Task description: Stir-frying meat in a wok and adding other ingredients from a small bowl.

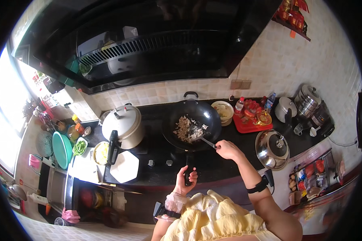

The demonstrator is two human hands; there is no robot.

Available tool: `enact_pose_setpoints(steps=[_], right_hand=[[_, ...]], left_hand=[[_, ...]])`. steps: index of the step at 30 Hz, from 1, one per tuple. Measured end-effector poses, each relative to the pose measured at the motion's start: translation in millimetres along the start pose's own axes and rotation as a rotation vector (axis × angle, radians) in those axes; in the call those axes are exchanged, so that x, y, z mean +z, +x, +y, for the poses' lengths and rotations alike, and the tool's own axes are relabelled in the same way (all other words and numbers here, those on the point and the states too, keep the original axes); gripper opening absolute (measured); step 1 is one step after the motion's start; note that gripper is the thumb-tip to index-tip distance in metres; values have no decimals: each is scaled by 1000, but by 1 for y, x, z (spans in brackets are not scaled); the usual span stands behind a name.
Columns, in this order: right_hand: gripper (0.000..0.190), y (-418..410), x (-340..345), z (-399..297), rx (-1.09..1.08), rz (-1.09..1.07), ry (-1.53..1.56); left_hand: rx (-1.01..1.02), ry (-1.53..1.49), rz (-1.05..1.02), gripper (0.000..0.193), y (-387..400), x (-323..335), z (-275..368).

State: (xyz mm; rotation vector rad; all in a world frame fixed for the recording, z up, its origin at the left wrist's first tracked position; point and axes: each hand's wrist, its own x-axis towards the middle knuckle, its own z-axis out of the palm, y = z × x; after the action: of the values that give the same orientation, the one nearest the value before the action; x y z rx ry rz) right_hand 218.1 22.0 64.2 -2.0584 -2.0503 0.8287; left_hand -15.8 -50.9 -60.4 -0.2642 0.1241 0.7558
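Note:
A black wok (211, 120) sits on the dark stove top, with crumbled, pale brown food (184, 128) spread over its bottom. Its long black handle is in the grip of my left hand (186, 180), close to the counter's front edge. My right hand (228, 149) holds the metal handle of a spatula (209, 142), just off the wok's front right rim. The spatula's working end lies among the food, partly covered by it.
Left of the wok stand a pressure cooker (125, 125), a white octagonal plate (124, 167), a bowl of yellow food (102, 153) and a green basin (61, 150). To the right are a soup bowl (222, 111), a red tray (244, 128) and a domed lid (272, 149). A range hood (157, 63) hangs above.

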Motion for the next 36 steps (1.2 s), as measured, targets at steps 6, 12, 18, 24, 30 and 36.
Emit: enact_pose_setpoints(steps=[6,12,18,24,30,36], right_hand=[[28,39,27,-1,-29,192,128],[29,39,28,-10,15,139,74],[31,50,27,1,-1,102,61],[29,59,-60,-10,-197,-15,-107],[37,68,-107,-39,-414,-216,-390],[32,86,-88,-76,-553,-445,-532]], left_hand=[[-6,-14,3,33,4,3,-2],[9,-17,4,33,0,2,-1],[0,0,-11,34,0,3,-1],[-10,-14,1,33,0,-1,1],[-1,-3,4,33,1,-1,1],[11,-5,2,32,0,4,0]])
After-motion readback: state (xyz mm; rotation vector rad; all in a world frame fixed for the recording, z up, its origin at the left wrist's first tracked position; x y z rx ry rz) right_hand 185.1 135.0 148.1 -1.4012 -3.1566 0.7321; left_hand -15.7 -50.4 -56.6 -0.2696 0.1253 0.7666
